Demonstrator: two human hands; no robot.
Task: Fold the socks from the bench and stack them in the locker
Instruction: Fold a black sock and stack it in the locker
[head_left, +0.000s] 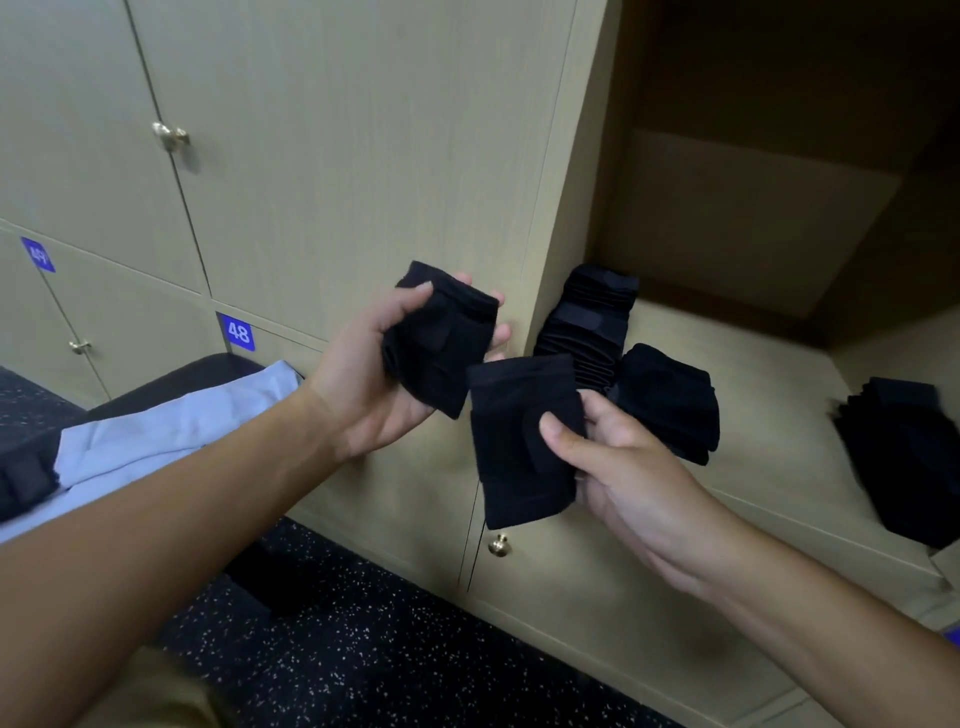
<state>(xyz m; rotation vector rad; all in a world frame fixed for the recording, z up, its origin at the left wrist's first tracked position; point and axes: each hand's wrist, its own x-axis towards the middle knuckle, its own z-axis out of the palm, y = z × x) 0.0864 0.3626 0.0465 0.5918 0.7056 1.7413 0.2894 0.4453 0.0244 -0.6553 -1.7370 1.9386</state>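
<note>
head view: left hand (374, 379) grips one folded black sock (441, 338); right hand (623, 467) pinches another folded sock (519, 447) near the open locker (769, 415).

The open locker (769, 322) has bare shelf floor in its middle, between the sock stacks at its left front and a blurred dark sock pile (909, 457) at the right edge. A tall pleated stack (587, 322) and a lower folded stack (670, 400) crowd the left corner, just beside the locker's side wall (566, 208). Above all three, the compartment stands open and dark. Both hands hold folded socks in front of that left corner.
</note>
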